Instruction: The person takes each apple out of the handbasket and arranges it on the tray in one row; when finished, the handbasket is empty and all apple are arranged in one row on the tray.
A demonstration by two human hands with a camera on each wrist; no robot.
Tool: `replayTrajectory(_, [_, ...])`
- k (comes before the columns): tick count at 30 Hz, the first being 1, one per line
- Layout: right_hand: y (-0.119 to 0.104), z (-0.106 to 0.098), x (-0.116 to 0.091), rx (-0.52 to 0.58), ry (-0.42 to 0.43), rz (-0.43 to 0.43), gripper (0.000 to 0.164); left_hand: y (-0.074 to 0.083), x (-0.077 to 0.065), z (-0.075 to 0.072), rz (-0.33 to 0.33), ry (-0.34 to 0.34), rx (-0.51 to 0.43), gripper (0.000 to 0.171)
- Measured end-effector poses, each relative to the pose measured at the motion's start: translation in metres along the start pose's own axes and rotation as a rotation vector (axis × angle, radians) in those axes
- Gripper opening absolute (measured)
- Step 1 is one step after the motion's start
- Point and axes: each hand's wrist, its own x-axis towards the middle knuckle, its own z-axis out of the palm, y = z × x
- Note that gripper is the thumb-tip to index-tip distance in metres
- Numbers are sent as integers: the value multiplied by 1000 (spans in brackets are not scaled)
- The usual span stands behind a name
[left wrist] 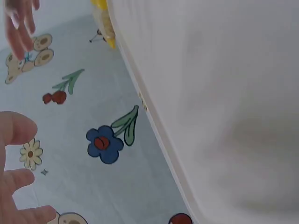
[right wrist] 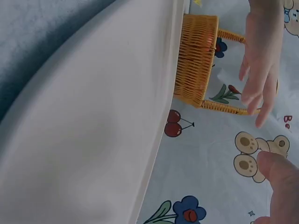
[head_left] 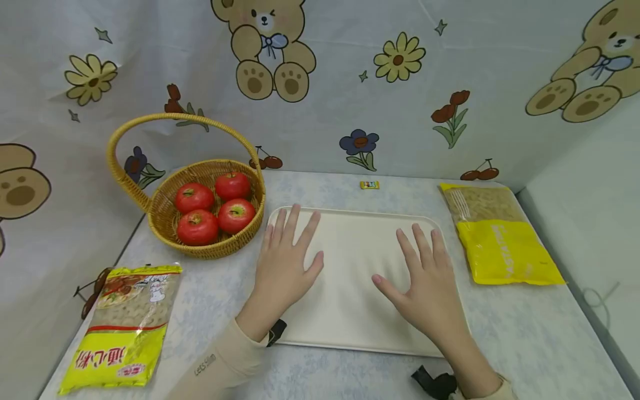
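A white rectangular tray (head_left: 350, 278) lies on the table in the head view. Over its left side is my left hand (head_left: 284, 261), fingers straight and spread, with nothing in it. My right hand (head_left: 425, 283) is spread the same way over the tray's right side, also holding nothing. Both wrist views show the tray's pale surface close by, with the left hand's fingers (left wrist: 18, 179) and the right hand's thumb (right wrist: 275, 175) at the edges. Each wrist view also catches the opposite hand, fingers extended above the tray.
A wicker basket (head_left: 210, 253) of several red apples (head_left: 198, 227) stands back left. One yellow pasta bag (head_left: 120, 328) lies front left, another pasta bag (head_left: 505, 244) at the right. Behind the tray is a small wrapped candy (head_left: 369, 185). A printed cloth (head_left: 330, 72) hangs behind.
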Motion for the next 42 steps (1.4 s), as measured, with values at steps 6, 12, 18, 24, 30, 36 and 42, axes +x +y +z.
replayTrajectory(6, [19, -7, -24, 119, -56, 78, 100, -44, -5, -19, -93, 193, -93, 58])
replayTrajectory(12, [47, -9, -45, 172, -109, 143, 107, -97, -3, -35, -311, 254, -121, 60])
replayTrajectory(18, [72, -5, -66, 163, -199, 209, 116, -130, 3, -35, -507, 148, -191, 72])
replayTrajectory(24, [94, 1, -84, 125, -263, 260, 126, -147, 8, -35, -627, 94, -285, 80])
replayTrajectory(30, [110, 5, -94, 128, -421, 377, 134, -154, 15, -36, -694, 28, -304, 89])
replayTrajectory(36, [116, 11, -103, 179, -463, 412, 138, -163, 16, -38, -714, -47, -266, 91])
replayTrajectory(42, [119, 17, -114, 194, -434, 382, 138, -169, 16, -41, -705, -103, -212, 93])
